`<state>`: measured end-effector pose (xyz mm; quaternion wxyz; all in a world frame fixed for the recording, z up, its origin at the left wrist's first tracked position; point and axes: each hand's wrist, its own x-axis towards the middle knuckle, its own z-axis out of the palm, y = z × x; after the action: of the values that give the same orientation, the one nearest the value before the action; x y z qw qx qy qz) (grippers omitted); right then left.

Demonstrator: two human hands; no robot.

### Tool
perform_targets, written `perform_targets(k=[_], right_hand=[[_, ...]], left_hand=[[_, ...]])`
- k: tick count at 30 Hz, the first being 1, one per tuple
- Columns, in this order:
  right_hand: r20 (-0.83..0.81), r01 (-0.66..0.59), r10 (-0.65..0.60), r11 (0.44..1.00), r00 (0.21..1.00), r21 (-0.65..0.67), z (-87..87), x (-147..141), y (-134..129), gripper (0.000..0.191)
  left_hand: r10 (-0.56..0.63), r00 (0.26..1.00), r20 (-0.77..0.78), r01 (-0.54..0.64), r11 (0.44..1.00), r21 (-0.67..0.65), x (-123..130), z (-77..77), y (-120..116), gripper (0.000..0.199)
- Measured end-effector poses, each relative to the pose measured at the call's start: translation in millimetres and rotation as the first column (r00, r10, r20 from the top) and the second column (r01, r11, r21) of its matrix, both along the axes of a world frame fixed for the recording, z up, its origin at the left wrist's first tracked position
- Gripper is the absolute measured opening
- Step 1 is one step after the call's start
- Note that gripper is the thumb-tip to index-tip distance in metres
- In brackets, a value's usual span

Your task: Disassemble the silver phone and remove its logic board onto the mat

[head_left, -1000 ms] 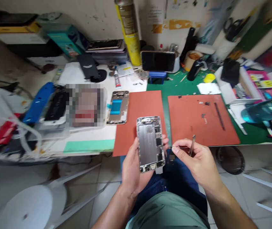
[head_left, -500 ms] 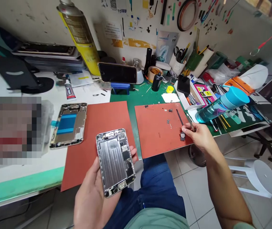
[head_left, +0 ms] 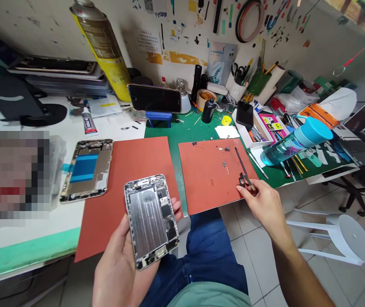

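An opened phone body [head_left: 148, 221] lies face up across the left hand [head_left: 115, 256], thumb along one edge and fingertips curled at the other; its metal bed and black-covered circuitry are exposed. The right hand [head_left: 267, 204] has moved outward to the near right corner of the right-hand red mat [head_left: 201, 170], bringing a small dark component [head_left: 241, 179] to that corner, apart from the phone body; its fingers grip what appear to be tweezers [head_left: 251, 184], the thumb at the component, though whether it is still pinched cannot be told.

Just beyond the right hand lies a slim black rod [head_left: 240, 160]; tiny loose parts [head_left: 224, 164] sit ahead and to its left. Beyond the left hand, the other red mat [head_left: 137, 155] spreads over the bench [head_left: 57, 226]; a second phone housing [head_left: 101, 164] with blue strips lies farther left; a teal bottle [head_left: 284, 147] leans beyond the right hand.
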<state>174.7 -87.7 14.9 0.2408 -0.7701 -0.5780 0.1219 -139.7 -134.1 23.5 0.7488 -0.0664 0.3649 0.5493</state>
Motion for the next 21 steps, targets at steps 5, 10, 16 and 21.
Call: perform_targets(k=[5, 10, 16, 21], right_hand=[[0.069, 0.002, -0.006, 0.998, 0.998, 0.059, -13.8, -2, -7, 0.040], [0.088, 0.023, -0.027, 0.999, 0.996, 0.044, -13.8, 0, 0, 0.045], [0.091, 0.030, -0.035, 0.998, 0.995, 0.054, -5.0, -2, -7, 0.051], [0.012, 0.124, -0.124, 0.992, 0.992, 0.004, 8.6, -2, -24, 0.049]], left_hand=[[0.041, 0.994, -0.104, -0.052, 0.994, -0.099, 5, 6.9, 2, 0.063], [0.035, 0.990, -0.134, -0.050, 0.992, -0.112, 7, 8.6, 4, 0.062], [0.034, 0.995, -0.090, -0.040, 0.997, -0.068, 8, 5.3, 1, 0.058], [-0.008, 0.999, -0.037, 0.010, 0.998, 0.055, 9, -0.7, -1, 0.058]])
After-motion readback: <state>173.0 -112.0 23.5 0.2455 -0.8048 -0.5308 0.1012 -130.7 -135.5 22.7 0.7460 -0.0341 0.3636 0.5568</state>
